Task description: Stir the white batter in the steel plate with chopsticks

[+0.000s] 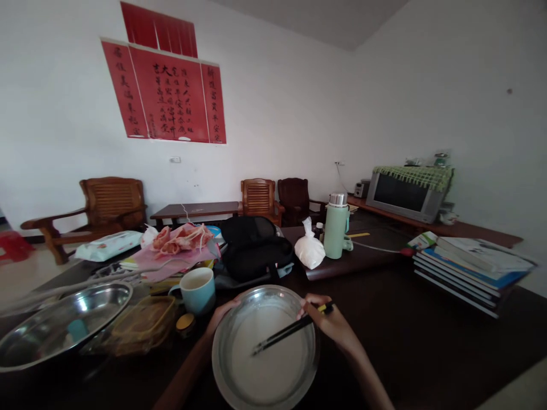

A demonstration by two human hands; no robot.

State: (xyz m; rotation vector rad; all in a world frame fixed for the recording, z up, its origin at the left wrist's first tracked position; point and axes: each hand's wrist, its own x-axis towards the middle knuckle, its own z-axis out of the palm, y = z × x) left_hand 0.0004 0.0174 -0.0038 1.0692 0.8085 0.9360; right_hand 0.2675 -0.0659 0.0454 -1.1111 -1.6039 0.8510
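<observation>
A round metal bowl [223, 341] is seen at the bottom centre of the frame, surrounded by a dark tabletop [367, 336]. Its silvery rim is smooth and lit most brightly along the upper edge; the inner wall looks greyish and dull. The inside is filled across by a pale, off-white liquid [256, 370], its surface flat and even, its depth hard to judge. A pair of black chopsticks [290, 329], marked with yellow near the upper end, is slanted over the bowl from upper right to lower left, the tips pointed at the liquid. The chopsticks are gripped by the right hand [327, 319], its fingers closed around them at the bowl's upper-right edge. The left hand [223, 314] is placed at the upper-left rim, partly hidden; whether the rim is gripped cannot be told. A light-blue mug [199, 293] is set near it, farther left.
</observation>
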